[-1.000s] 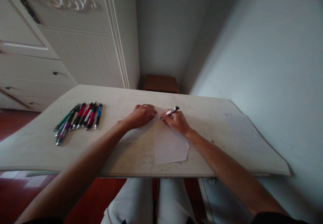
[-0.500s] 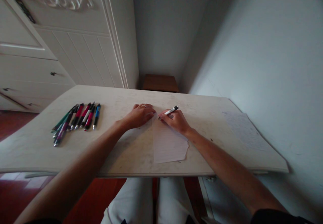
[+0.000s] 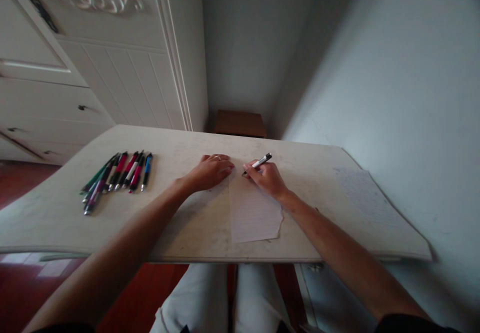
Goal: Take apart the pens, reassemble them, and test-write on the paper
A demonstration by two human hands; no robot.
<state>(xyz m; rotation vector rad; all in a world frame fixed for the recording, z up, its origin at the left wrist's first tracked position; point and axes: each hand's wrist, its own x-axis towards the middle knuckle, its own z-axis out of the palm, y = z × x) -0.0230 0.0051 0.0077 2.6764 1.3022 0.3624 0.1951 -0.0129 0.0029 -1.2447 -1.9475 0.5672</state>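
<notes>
There's room between pens (image 3: 119, 165) and left hand (image 3: 212, 173); wall (image 3: 405, 103) blocks rightward.

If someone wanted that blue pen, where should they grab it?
Probably mid-barrel: pinch the blue pen across its two long sides, coming from above and its right, where the left hand is. It's slim and lies lengthwise at the right end of the row, with the other pens all on its left, so that side looks more crowded.

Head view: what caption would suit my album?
Right hand holding a pen over lined paper, left hand at its far corner, more pens lying to the left.
</notes>
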